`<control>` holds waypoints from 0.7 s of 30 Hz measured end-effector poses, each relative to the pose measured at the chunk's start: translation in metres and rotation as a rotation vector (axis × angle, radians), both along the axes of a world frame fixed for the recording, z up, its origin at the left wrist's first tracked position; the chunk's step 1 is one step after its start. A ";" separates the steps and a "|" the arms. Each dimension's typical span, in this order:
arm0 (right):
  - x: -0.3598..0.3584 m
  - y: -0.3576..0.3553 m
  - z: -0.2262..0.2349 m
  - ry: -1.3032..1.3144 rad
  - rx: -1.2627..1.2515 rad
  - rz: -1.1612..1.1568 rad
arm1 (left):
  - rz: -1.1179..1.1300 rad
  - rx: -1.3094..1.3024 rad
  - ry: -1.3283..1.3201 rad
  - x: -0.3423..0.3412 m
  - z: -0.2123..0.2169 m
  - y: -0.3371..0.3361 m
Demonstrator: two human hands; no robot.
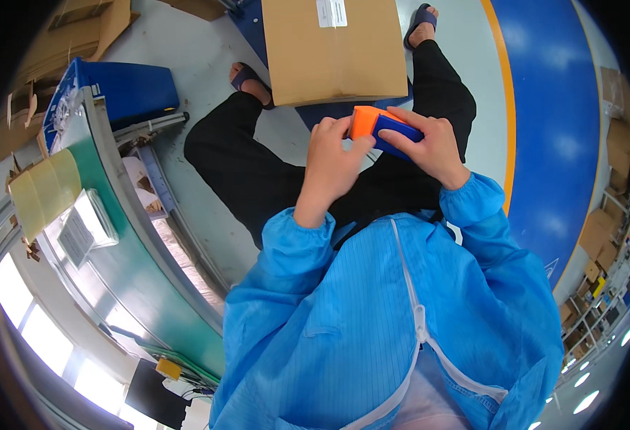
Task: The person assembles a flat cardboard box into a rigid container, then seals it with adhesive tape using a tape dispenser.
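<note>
Between my two hands, over my lap, is a small orange-and-blue box-shaped thing [363, 123]; its exact kind does not show. My left hand [329, 159] pinches the orange end with thumb and fingers. From the other side my right hand [432, 148] grips the blue part, its thumb lying along the blue face and its fingers over the far edge. Just beyond the hands, a large closed brown carton [336, 64] with a white label stands between my feet.
A green-topped workbench [132, 269] curves along my left, with a clear-wrapped packet [89, 228] and a yellowish translucent sheet [45, 190] on it. Beyond it stands a blue bin [139, 89] near opened cardboard. On the right, an orange line [507, 93] borders blue flooring; shelves with boxes lie farther off.
</note>
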State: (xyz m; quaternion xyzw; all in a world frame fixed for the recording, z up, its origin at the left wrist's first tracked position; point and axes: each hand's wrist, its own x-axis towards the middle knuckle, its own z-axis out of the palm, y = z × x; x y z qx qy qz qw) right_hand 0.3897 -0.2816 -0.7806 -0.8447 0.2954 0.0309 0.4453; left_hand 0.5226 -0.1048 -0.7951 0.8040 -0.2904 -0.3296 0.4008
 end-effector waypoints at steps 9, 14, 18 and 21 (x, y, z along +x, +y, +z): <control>-0.011 0.002 -0.012 -0.206 0.269 -0.055 | 0.212 -0.358 0.873 0.016 -0.025 0.019; -0.012 0.009 -0.014 -0.192 0.166 -0.096 | 0.142 -0.272 0.542 0.011 0.002 0.013; -0.010 0.016 -0.012 -0.234 0.167 -0.143 | 0.148 -0.293 0.523 0.011 0.004 0.012; -0.009 0.021 -0.012 -0.242 0.181 -0.177 | 0.142 -0.266 0.472 0.011 0.010 0.011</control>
